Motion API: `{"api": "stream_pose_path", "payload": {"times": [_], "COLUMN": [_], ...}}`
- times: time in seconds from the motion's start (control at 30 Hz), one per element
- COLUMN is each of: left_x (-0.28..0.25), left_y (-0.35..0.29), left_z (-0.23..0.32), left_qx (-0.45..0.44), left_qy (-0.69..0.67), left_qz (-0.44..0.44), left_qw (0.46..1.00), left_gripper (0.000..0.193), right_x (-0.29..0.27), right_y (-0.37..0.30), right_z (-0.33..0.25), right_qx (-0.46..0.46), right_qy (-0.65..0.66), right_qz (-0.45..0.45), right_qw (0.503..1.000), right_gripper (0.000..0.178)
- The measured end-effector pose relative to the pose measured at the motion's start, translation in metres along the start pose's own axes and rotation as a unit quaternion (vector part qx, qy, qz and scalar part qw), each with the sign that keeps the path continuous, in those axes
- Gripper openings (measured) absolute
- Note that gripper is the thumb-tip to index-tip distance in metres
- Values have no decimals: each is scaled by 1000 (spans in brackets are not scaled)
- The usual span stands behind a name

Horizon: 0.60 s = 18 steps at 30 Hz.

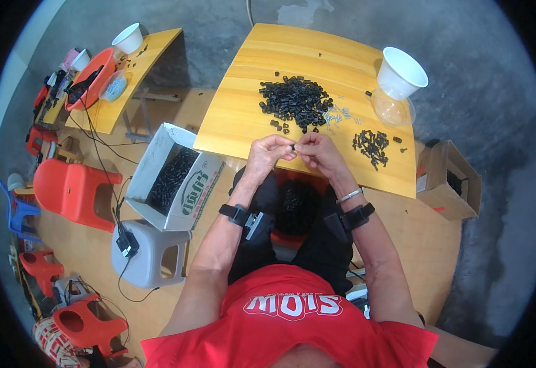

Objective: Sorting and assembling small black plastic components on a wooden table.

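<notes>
Both my hands meet over the near edge of the yellow wooden table [243, 80]. My left hand [269, 151] and my right hand [318, 153] pinch a small black plastic part [293, 147] between their fingertips. Just beyond them lies a heap of short black cylindrical parts [295, 101]. To its right are scattered thin, clear or silvery pieces [339, 115], too small to name. A smaller pile of black stem-like parts [372, 147] rests near the table's right side.
A white tub [401, 72] and a clear plastic bowl [397, 110] stand at the back right. On the floor are a white carton of black parts [203, 190], a brown cardboard box [449, 208], a grey stool [148, 257] and a red chair [74, 190] with cables nearby.
</notes>
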<state>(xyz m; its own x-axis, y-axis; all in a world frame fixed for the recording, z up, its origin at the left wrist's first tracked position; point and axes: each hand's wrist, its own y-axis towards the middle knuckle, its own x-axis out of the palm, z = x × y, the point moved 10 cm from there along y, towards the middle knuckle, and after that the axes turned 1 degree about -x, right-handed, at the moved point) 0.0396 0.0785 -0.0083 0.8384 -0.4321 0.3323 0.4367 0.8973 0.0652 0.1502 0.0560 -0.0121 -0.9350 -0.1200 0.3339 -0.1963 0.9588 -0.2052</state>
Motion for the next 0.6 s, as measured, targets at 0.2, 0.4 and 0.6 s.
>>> {"api": "stream_pose_path", "payload": {"times": [0.2, 0.4, 0.6], "left_x": [29, 54, -7], "left_y": [-22, -31, 3], "left_z": [5, 16, 15], "left_qx": [-42, 34, 63], "left_qy": [102, 259, 264], "left_qz": [-49, -93, 90], "left_qw": [993, 961, 958], "left_gripper": [14, 16, 13], "right_x": [-33, -65, -83], "right_y": [-21, -34, -42], "right_z": [-11, -23, -39], "right_qx": [-73, -122, -206], "right_qy": [92, 3, -244], "right_qz": [60, 164, 315], "right_qw": [991, 979, 894], "right_gripper": [11, 10, 7]}}
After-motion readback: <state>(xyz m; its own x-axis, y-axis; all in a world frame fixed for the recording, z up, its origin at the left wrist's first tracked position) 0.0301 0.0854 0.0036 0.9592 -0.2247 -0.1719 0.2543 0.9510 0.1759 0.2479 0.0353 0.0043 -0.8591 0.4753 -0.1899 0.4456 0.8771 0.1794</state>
